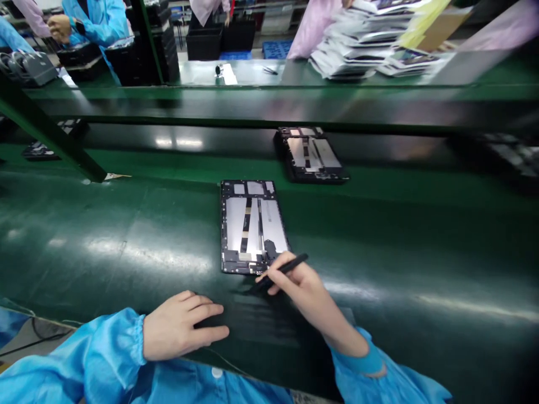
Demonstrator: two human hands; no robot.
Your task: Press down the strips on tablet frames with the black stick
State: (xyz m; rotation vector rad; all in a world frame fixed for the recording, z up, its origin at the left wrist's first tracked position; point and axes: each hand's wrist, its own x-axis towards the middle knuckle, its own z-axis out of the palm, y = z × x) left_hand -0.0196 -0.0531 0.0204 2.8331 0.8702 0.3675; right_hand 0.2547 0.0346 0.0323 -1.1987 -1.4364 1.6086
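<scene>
Green counter (84,252), near edge: right hand (303,292) has fingers (273,275) closed on a black pen-shaped tool (286,271), tip just beside the opened tablet's (252,227) lower edge; left hand (181,328) empty, fingers loosely curled.

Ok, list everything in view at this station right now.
open-backed tablet: 1, black and silver, on belt before the hands
second tablet: 1, black and silver, farther along belt
conveyor belt: 1, dark green, under both tablets
black crates: several, black, beyond the bench
stack of printed sheets: 1, white, bench, upper right
co-workers: three, blue and pink smocks, far side
black pen-like tool: 1, black, in right hand
left hand: 1, bare, on the belt
right hand: 1, bare, by tablet's corner
blue sleeves: 2, blue, bottom edge
</scene>
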